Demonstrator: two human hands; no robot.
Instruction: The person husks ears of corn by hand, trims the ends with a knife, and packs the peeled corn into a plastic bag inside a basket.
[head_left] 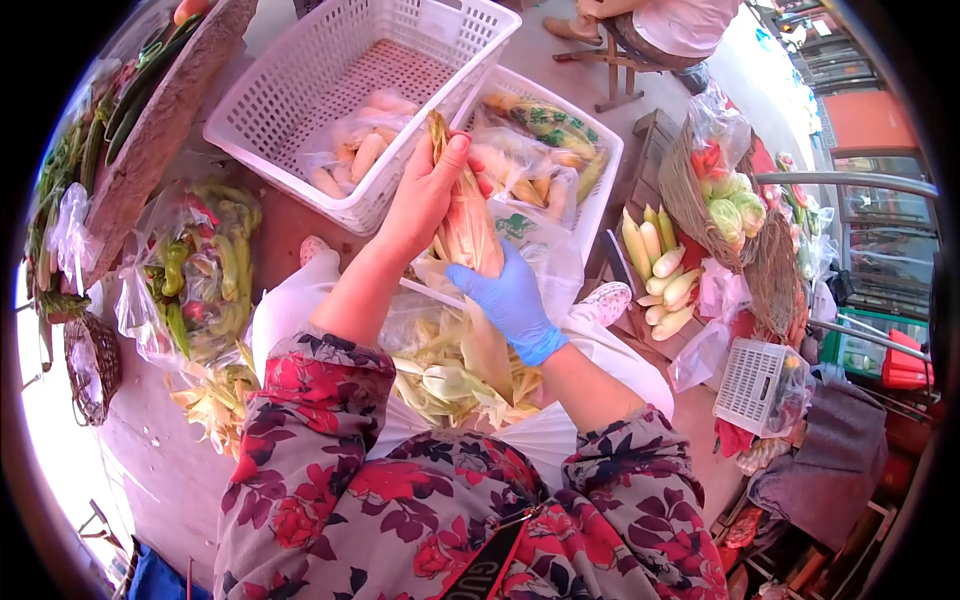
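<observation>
My bare left hand [425, 195] grips the upper part of an ear of corn in its husk [468, 222], held upright over my lap. My right hand [510, 297], in a blue glove, holds the lower end of the same ear from the right. Below the hands a pile of stripped pale husks [450, 375] lies in a clear plastic bag on my lap. My sleeves are floral red and grey.
Two white plastic baskets stand ahead: the left one [270, 110] holds bagged peeled corn, the right one [600, 150] bagged vegetables. Peeled corn cobs [660, 275] lie at right by a wicker basket [690, 200]. A bag of peppers [195, 275] sits left. A seated person [670, 25] is at top.
</observation>
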